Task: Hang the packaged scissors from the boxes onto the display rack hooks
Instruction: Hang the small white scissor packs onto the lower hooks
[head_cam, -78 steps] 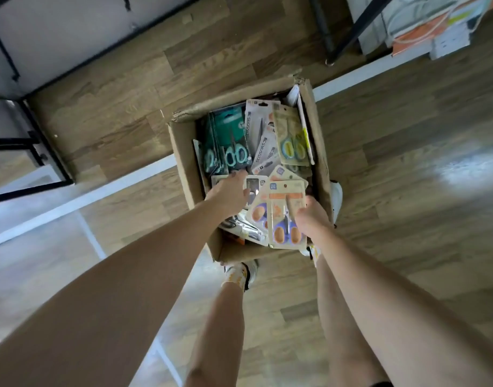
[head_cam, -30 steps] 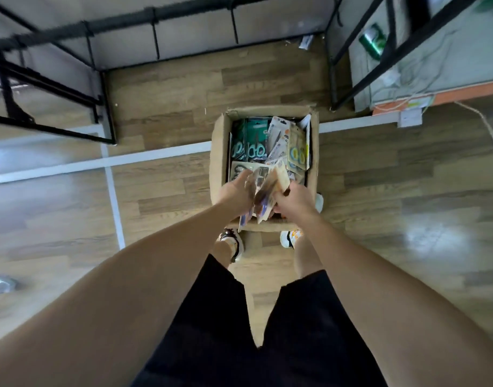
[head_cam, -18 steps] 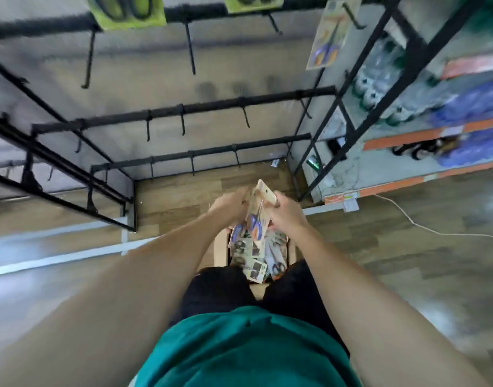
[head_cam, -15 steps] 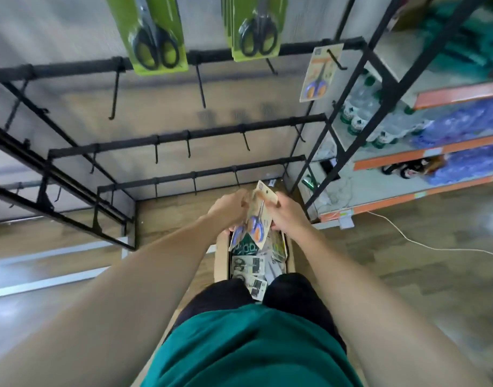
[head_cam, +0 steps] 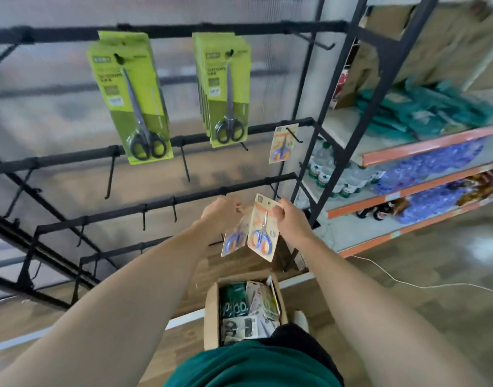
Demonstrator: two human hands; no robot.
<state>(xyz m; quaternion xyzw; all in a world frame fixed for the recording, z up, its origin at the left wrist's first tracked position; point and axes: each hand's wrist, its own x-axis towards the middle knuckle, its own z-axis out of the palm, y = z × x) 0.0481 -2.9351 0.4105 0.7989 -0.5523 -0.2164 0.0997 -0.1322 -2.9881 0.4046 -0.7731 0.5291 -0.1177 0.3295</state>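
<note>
The black display rack [head_cam: 167,32] rises ahead, and the matching orange-carded pack [head_cam: 281,143] hangs on its hook up and just right of the hands, so the right hand [head_cam: 291,219] is nearer. That hand's grip pinches one orange scissors pack [head_cam: 260,230] hanging long axis down; the left hand [head_cam: 220,212] holds another [head_cam: 234,240]. Below, the cardboard box [head_cam: 212,317] holds more mixed packs.

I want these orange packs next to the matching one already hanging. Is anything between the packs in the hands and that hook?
Nothing visible blocks the way. The right hand and left hand hold the orange packs below the hook that carries the matching pack. Only open air and one black crossbar, set further back, lie between.
</note>
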